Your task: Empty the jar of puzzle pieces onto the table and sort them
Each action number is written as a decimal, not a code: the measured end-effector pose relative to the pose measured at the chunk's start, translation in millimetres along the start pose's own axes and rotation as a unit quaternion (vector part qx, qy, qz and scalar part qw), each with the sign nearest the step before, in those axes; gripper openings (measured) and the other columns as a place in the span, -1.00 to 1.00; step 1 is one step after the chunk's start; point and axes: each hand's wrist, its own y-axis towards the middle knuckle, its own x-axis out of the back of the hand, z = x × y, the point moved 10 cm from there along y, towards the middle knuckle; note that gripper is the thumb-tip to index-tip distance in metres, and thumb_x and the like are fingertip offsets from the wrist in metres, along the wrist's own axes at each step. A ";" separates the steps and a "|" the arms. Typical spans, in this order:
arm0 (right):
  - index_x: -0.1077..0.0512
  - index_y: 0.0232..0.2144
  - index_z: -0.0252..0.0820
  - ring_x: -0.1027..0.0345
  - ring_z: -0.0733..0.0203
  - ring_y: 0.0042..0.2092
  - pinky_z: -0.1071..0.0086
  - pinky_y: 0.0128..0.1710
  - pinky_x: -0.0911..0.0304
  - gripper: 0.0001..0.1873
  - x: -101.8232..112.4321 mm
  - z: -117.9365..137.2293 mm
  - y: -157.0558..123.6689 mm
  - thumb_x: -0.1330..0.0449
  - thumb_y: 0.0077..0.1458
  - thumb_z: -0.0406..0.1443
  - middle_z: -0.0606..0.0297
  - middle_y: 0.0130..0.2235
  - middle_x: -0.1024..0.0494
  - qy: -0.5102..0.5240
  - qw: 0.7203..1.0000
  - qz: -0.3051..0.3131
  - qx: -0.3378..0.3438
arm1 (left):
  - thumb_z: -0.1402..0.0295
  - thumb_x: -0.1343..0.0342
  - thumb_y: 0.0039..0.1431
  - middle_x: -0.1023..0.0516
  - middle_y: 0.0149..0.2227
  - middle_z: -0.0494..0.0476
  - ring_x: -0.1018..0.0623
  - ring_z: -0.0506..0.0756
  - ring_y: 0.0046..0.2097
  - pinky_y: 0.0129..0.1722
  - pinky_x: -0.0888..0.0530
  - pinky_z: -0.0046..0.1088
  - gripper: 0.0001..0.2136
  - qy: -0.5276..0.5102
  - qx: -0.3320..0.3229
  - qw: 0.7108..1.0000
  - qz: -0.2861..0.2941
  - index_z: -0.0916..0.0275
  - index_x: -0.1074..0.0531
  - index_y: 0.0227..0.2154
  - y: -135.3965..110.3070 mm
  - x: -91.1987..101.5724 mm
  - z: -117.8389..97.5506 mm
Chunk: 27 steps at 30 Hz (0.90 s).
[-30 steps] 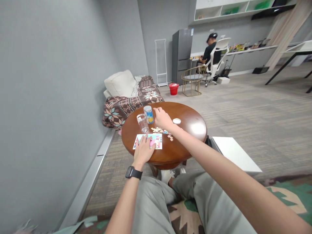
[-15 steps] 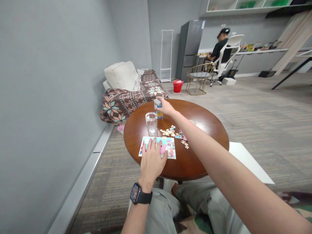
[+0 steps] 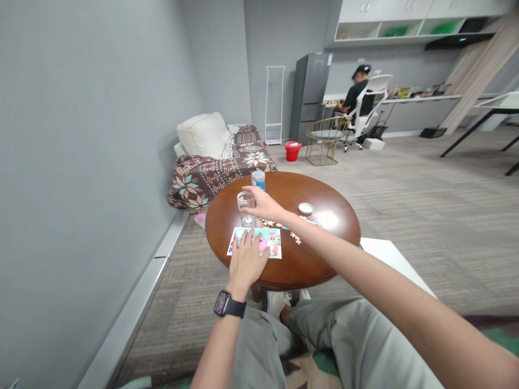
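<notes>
My right hand (image 3: pixel 261 203) is stretched out over the round wooden table (image 3: pixel 324 243), fingers loosely apart, with the fingertips at the rim of the clear drinking glass (image 3: pixel 246 208). I cannot tell whether they already touch the rim or hang just above it; they are not closed around it. The glass stands upright near the left side of the table and looks empty, see-through right down to its thick base.

Behind it, further from me, stands a small jar (image 3: pixel 258 180) with a blue and yellow label, upright, its top open. What is inside I cannot make out. A little white lid (image 3: pixel 305 208) lies flat on the table well apart from the jar, off to the right.

My left hand (image 3: pixel 247 261) lies flat, fingers spread, pressing on the colourful picture card (image 3: pixel 254 241) near the table's front edge, just in front of the glass. Loose puzzle pieces (image 3: pixel 293 235) lie scattered beside the card, partly under my right forearm.

Across the room a person (image 3: pixel 354 93) sits in a white chair at a counter.
</notes>
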 end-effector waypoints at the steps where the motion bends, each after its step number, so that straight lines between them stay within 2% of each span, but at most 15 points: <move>1: -0.25 0.09 -0.19 -0.34 0.06 0.07 0.14 0.14 -0.22 -0.37 -0.7 1.5 -1.1 -0.29 -0.04 -0.26 0.08 0.08 -0.39 -0.004 1.000 0.002 -0.005 | 0.17 0.10 0.31 -0.25 0.30 0.20 -0.20 0.24 0.33 0.32 -0.09 -0.02 -0.56 0.002 0.002 1.000 0.006 0.19 -0.31 0.18 0.3 -0.2 0.1; 3: -0.26 0.08 -0.19 -0.34 0.07 0.06 0.15 0.13 -0.23 -0.39 13.4 0.6 -0.5 -0.27 -0.06 -0.32 0.11 0.06 -0.41 -0.023 0.999 -0.031 -0.017 | 0.17 0.11 0.31 -0.24 0.30 0.20 -0.19 0.24 0.33 0.32 -0.07 -0.02 -0.55 0.005 0.004 1.000 0.016 0.20 -0.30 0.18 0.8 -0.4 0.1; 6: -0.22 0.10 -0.18 -0.33 0.04 0.07 0.14 0.12 -0.23 -0.36 61.1 -9.8 -2.1 -0.24 -0.07 -0.35 0.09 0.08 -0.39 -0.062 0.990 -0.119 -0.036 | 0.18 0.13 0.31 -0.23 0.31 0.20 -0.17 0.23 0.34 0.33 -0.06 -0.02 -0.55 0.008 0.004 1.000 0.026 0.21 -0.30 0.19 1.0 -0.5 -0.7; 9: -0.21 0.09 -0.16 -0.34 0.00 0.07 0.10 0.10 -0.24 -0.36 110.5 -37.0 -11.8 -0.23 -0.08 -0.35 0.07 0.08 -0.40 -0.105 0.976 -0.173 -0.080 | 0.18 0.14 0.31 -0.22 0.31 0.19 -0.17 0.22 0.34 0.33 -0.05 -0.03 -0.55 0.011 0.007 1.000 0.028 0.21 -0.30 0.19 0.9 -0.9 -0.2; 12: -0.23 0.07 -0.15 -0.38 -0.03 0.03 0.09 0.06 -0.27 -0.36 141.3 -73.7 -25.8 -0.22 -0.12 -0.41 0.05 0.05 -0.44 -0.137 0.962 -0.183 -0.151 | 0.18 0.15 0.32 -0.22 0.31 0.19 -0.17 0.22 0.34 0.33 -0.05 -0.03 -0.55 0.014 0.010 0.999 0.029 0.20 -0.30 0.19 1.0 -1.7 1.2; 15: -0.24 0.07 -0.16 -0.41 0.01 0.00 0.13 0.05 -0.29 -0.36 147.5 -96.0 -32.7 -0.25 -0.13 -0.41 0.07 0.02 -0.48 -0.131 0.961 -0.168 -0.177 | 0.18 0.16 0.32 -0.22 0.31 0.19 -0.17 0.22 0.34 0.33 -0.05 -0.03 -0.55 0.013 0.011 0.999 0.031 0.20 -0.29 0.20 0.9 -2.3 1.7; 18: -0.24 0.08 -0.18 -0.40 0.04 0.02 0.15 0.07 -0.28 -0.35 138.7 -106.5 -30.6 -0.26 -0.11 -0.39 0.07 0.04 -0.48 -0.112 0.968 -0.136 -0.179 | 0.18 0.15 0.32 -0.23 0.31 0.19 -0.17 0.22 0.34 0.32 -0.06 -0.04 -0.55 0.017 0.010 0.999 0.030 0.18 -0.29 0.20 0.9 -2.2 1.6; 20: -0.23 0.11 -0.18 -0.38 0.04 0.06 0.15 0.10 -0.27 -0.33 133.2 -112.2 -28.5 -0.25 -0.11 -0.37 0.07 0.07 -0.46 -0.102 0.971 -0.119 -0.178 | 0.18 0.14 0.32 -0.24 0.31 0.19 -0.18 0.22 0.34 0.32 -0.07 -0.04 -0.56 0.022 0.010 0.999 0.027 0.18 -0.30 0.19 1.1 -2.1 1.8; 22: -0.18 0.17 -0.18 -0.31 0.00 0.15 0.13 0.15 -0.22 -0.27 135.1 -119.7 -30.5 -0.23 -0.09 -0.34 0.03 0.16 -0.38 -0.099 0.970 -0.128 -0.183 | 0.18 0.13 0.32 -0.25 0.30 0.18 -0.19 0.21 0.33 0.32 -0.09 -0.04 -0.57 0.024 0.010 0.999 0.022 0.17 -0.31 0.18 1.4 -1.9 2.3; 25: -0.08 0.27 -0.25 -0.14 -0.08 0.27 0.11 0.23 -0.13 -0.17 147.5 -140.9 -47.6 -0.20 -0.07 -0.29 -0.05 0.28 -0.20 -0.112 0.950 -0.174 -0.235 | 0.17 0.13 0.32 -0.26 0.29 0.18 -0.21 0.21 0.33 0.32 -0.09 -0.04 -0.57 0.024 0.008 1.000 0.014 0.16 -0.32 0.17 1.7 -1.5 2.3; 26: -0.08 0.27 -0.28 -0.11 -0.12 0.28 0.10 0.23 -0.12 -0.14 147.5 -151.1 -55.7 -0.21 -0.08 -0.28 -0.09 0.28 -0.19 -0.121 0.942 -0.164 -0.267 | 0.17 0.13 0.32 -0.26 0.29 0.18 -0.21 0.21 0.32 0.32 -0.09 -0.04 -0.57 0.023 0.007 1.000 0.013 0.16 -0.32 0.16 1.7 -1.2 2.1; 27: -0.11 0.27 -0.30 -0.13 -0.14 0.27 0.11 0.22 -0.14 -0.12 142.7 -161.7 -63.4 -0.24 -0.11 -0.27 -0.10 0.27 -0.22 -0.131 0.937 -0.130 -0.298 | 0.17 0.13 0.31 -0.26 0.29 0.18 -0.21 0.21 0.32 0.32 -0.09 -0.04 -0.57 0.022 0.007 1.000 0.012 0.17 -0.33 0.16 1.7 -0.9 1.9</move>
